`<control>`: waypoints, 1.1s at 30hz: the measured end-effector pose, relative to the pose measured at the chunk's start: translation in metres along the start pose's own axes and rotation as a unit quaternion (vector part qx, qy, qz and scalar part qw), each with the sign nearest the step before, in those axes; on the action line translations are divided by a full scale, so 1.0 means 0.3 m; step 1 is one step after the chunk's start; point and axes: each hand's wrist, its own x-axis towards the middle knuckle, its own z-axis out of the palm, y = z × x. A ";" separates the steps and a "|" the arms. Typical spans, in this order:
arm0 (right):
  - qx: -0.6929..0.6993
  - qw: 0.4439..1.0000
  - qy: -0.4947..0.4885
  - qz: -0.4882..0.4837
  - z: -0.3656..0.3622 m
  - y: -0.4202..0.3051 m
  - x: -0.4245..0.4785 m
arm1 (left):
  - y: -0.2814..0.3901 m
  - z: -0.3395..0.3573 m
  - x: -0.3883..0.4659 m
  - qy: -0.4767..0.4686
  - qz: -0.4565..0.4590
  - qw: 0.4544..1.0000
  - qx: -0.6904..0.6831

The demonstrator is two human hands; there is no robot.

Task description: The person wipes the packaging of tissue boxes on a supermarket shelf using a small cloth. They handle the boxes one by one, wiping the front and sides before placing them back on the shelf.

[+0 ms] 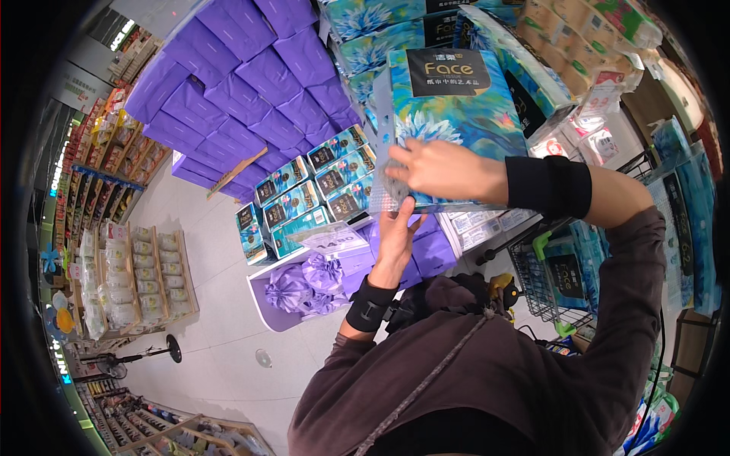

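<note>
A large blue-green floral tissue pack (456,122) with a black printed panel lies before me on top of the stacked goods. Along its left side runs a loose flap of clear plastic wrapping (383,122). My right hand (439,168) reaches across the pack's lower left, its fingers curled at the flap over a crumpled greyish patch (394,187) that I cannot make out exactly. At the lower left corner, my left hand (396,233) has its thumb up against the plastic edge and its other fingers curled below. Both wrists wear black bands.
Purple packs (245,74) form a tall stack at the upper left. Small tissue packs (293,202) and a price sign (331,239) stand left of my hands. A wire shopping cart (556,285) is at the right. Another floral pack (530,74) leans behind.
</note>
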 end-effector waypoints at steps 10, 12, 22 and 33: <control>-0.085 0.991 -0.004 0.100 0.107 0.386 0.178 | 0.028 0.020 -0.013 -0.003 0.000 1.000 0.020; -0.091 0.989 0.028 0.113 0.131 0.448 0.206 | 0.024 0.016 -0.012 0.001 -0.002 1.000 0.020; -0.120 0.976 0.051 0.176 0.223 0.659 0.296 | 0.022 0.005 -0.008 0.005 -0.020 1.000 0.010; -0.159 0.967 0.026 0.197 0.206 0.740 0.274 | 0.016 0.006 -0.005 0.011 -0.011 1.000 0.025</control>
